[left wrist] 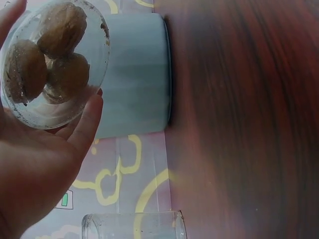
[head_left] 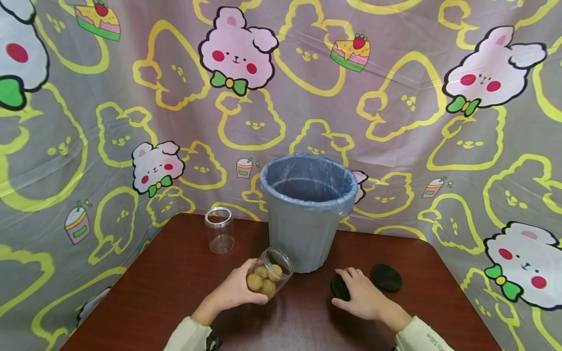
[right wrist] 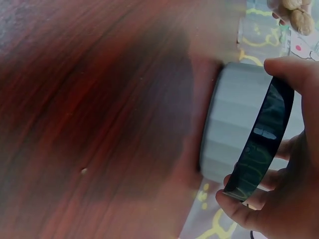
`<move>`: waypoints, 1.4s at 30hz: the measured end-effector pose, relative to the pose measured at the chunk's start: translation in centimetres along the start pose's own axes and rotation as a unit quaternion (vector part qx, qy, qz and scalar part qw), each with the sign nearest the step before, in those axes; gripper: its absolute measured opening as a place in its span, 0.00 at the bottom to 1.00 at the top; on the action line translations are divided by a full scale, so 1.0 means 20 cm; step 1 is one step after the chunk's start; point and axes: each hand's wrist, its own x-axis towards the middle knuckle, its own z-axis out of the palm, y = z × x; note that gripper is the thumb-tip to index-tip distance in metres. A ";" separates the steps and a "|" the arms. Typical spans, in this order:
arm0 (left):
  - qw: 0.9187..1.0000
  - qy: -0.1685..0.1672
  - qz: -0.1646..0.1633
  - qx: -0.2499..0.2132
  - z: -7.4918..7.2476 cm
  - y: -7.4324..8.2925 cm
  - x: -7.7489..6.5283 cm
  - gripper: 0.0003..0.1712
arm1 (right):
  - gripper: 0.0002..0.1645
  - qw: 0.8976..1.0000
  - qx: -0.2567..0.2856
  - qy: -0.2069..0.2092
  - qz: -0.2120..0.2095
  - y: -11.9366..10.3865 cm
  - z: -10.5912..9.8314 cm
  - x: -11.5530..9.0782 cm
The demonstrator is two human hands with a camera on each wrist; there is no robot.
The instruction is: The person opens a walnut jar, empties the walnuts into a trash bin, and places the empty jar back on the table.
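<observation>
Grey plastic makes the bin, with a blue bag folded over its rim. In front of it and to its left, the left hand is wrapped around a clear jar, which tilts with its uncovered mouth towards the bin; walnuts lie inside. To the bin's front right, the right hand grips a black lid by its edge, thumb and fingers curled about it. Another black lid lies further right of the bin, just beside that hand. Left of the bin, a second jar stands upright. Beneath the bin is a reddish-brown table; behind it hangs a rabbit-print curtain.
</observation>
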 end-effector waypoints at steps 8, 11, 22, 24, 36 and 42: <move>1.000 0.002 0.001 0.003 -0.01 -0.01 0.00 0.49 | 0.46 1.000 0.005 -0.010 0.007 0.03 0.03 -0.01; 1.000 0.003 -0.002 0.000 -0.01 -0.01 0.00 0.49 | 0.47 1.000 0.004 -0.015 0.011 0.04 0.04 -0.01; 1.000 0.007 0.000 0.000 -0.02 -0.02 -0.01 0.50 | 0.48 0.999 0.006 -0.029 0.020 0.07 0.05 -0.03; 1.000 0.005 -0.002 0.000 -0.03 -0.02 -0.01 0.50 | 0.48 0.999 0.007 -0.031 0.025 0.07 0.05 -0.03; 1.000 0.003 -0.006 0.003 -0.03 -0.03 -0.01 0.49 | 0.51 0.998 0.018 -0.041 0.045 0.09 0.08 -0.05; 1.000 0.003 -0.005 0.004 -0.03 -0.03 -0.01 0.50 | 0.53 0.997 0.020 -0.047 0.052 0.11 0.10 -0.05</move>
